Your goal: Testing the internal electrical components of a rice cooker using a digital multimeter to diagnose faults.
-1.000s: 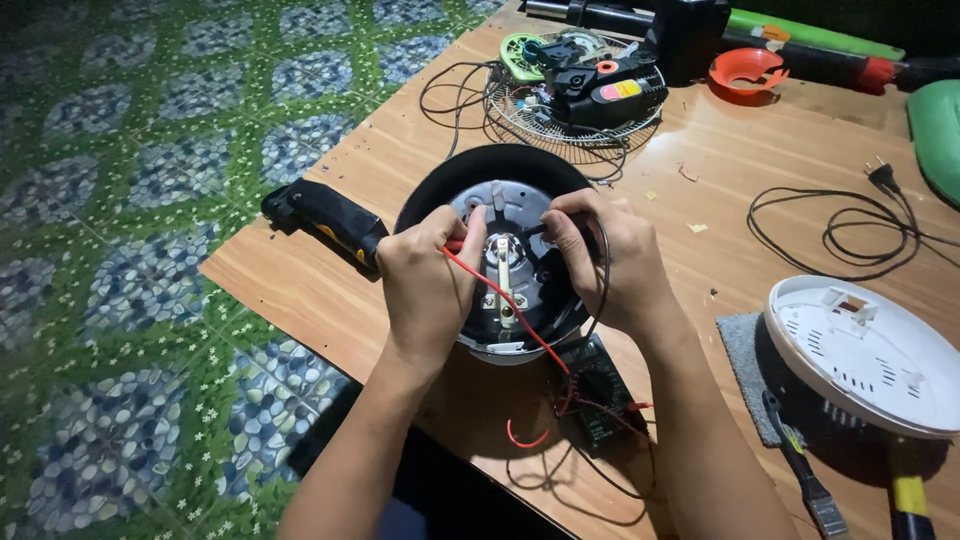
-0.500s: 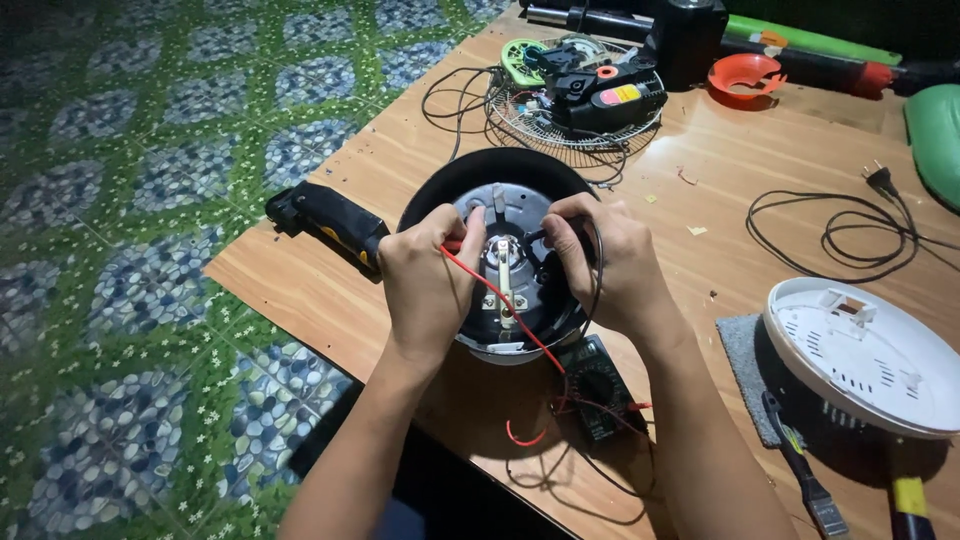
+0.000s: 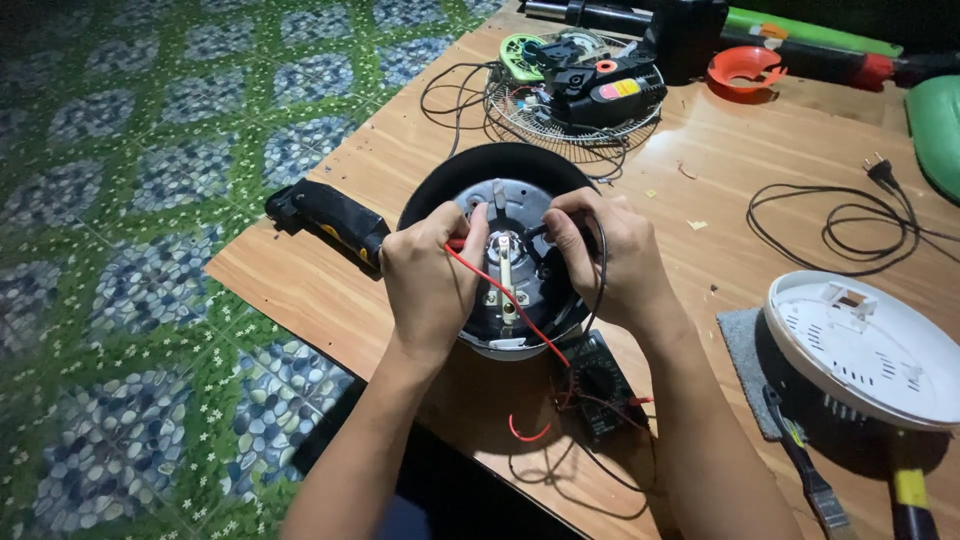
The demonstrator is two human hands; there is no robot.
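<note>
Round black appliance base [image 3: 500, 250], underside up, centre of wooden counter [image 3: 760, 150] | left hand [image 3: 432, 285] grip pinched shut on red probe lead [image 3: 500, 295] | right hand [image 3: 610, 255] grip closed on black probe [image 3: 535, 230], tip on metal plate | multimeter [image 3: 600, 380] just below base | white lid [image 3: 860, 345] at right | black power tool [image 3: 325, 215] at left
</note>
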